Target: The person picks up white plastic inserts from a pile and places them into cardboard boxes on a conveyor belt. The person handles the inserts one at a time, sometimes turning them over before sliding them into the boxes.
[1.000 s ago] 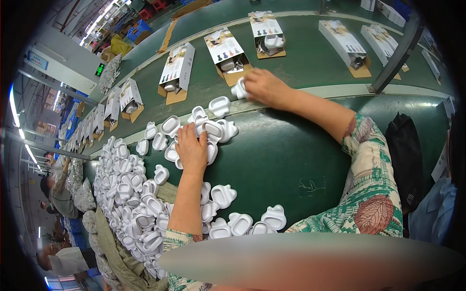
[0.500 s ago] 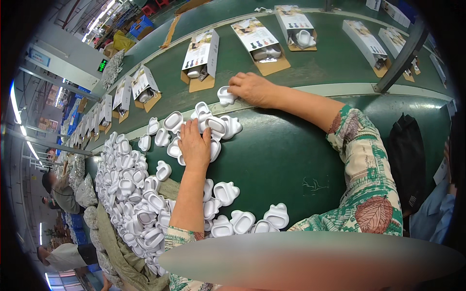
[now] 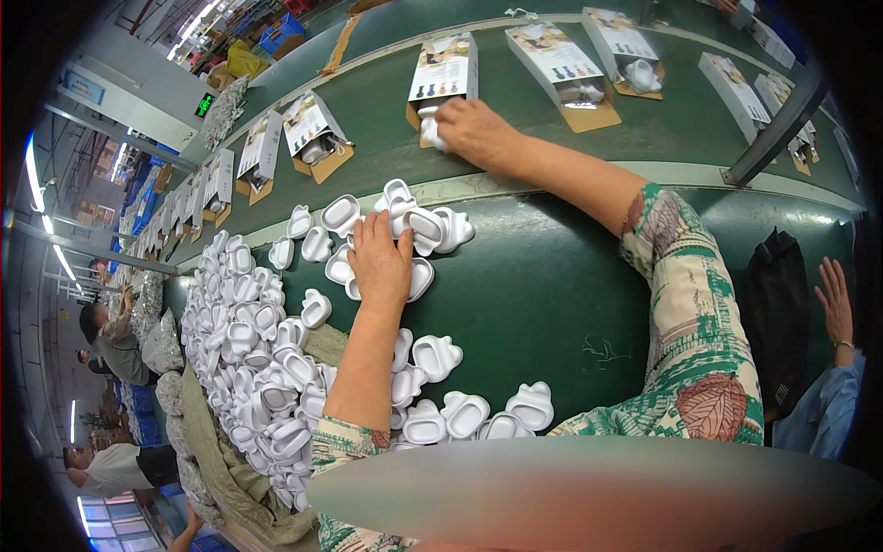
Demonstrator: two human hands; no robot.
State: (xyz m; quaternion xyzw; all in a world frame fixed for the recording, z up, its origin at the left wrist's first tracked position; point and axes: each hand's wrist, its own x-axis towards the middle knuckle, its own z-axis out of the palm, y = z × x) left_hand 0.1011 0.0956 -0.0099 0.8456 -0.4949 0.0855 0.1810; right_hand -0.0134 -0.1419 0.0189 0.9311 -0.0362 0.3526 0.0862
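A white moulded plastic piece (image 3: 430, 129) sits at the mouth of an open printed carton (image 3: 443, 75) on the green conveyor belt (image 3: 515, 138), pressed there by the right hand (image 3: 478, 133), whose fingers curl over the piece and partly hide it. The left hand (image 3: 381, 262) lies flat, palm down and fingers spread, on a small cluster of white pieces (image 3: 405, 230) on the green desk (image 3: 543, 313) just below the belt; it grips nothing that can be seen.

Judging by the line, the work looks well under way but far from finished: cartons further along the belt to the right, such as one with a brown flap (image 3: 566, 69) and another beside it (image 3: 625, 46), already show a white piece in their open ends, as do several cartons to the left (image 3: 313, 133). A large heap of loose white pieces (image 3: 248, 350) remains on the desk at the left, spilling over an olive cloth (image 3: 230, 460).

The cartons are flat, white-faced boxes with colour pictures on top and brown cardboard inner flaps, spaced in a row along the belt. A small green lit sign (image 3: 204, 105) hangs at upper left. Another person's hand (image 3: 835, 299) shows at the right edge.
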